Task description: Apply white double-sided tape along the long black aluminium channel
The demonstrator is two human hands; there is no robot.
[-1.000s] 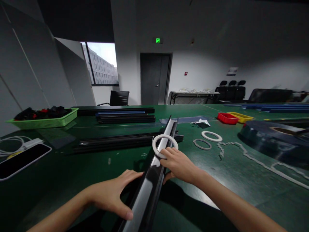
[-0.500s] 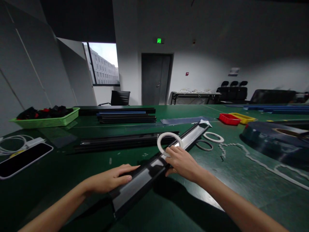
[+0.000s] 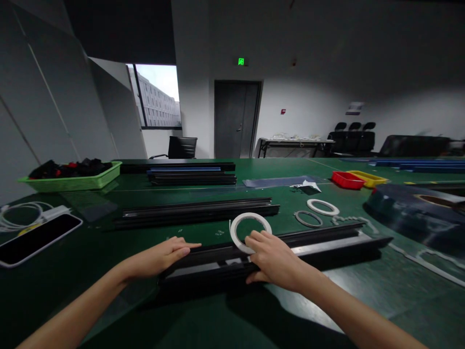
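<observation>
A long black channel strip (image 3: 337, 249) with a pale inner face lies crosswise in front of me. My left hand (image 3: 162, 258) is at its left end, index finger stretched along the far edge and thumb beside it, the other fingers curled. Closed around the lower rim of a white tape roll (image 3: 236, 225), my right hand (image 3: 274, 259) also rests on the middle of the strip. The roll stands upright over the channel. Where the right fingertips meet the strip is partly hidden.
Two more tape rings, one white (image 3: 322, 207) and one grey (image 3: 308, 218), lie beyond the strip. Black strips (image 3: 196, 211) are stacked behind. A phone (image 3: 39, 240) and green basket (image 3: 72, 179) are left; red (image 3: 348, 180) and yellow (image 3: 368, 179) trays and a large roll (image 3: 403, 213) are right.
The channel strip has swung from a slant to nearly crosswise, its far end coming nearer and to the right. Both hands stay on it, and the tape roll has lowered slightly.
</observation>
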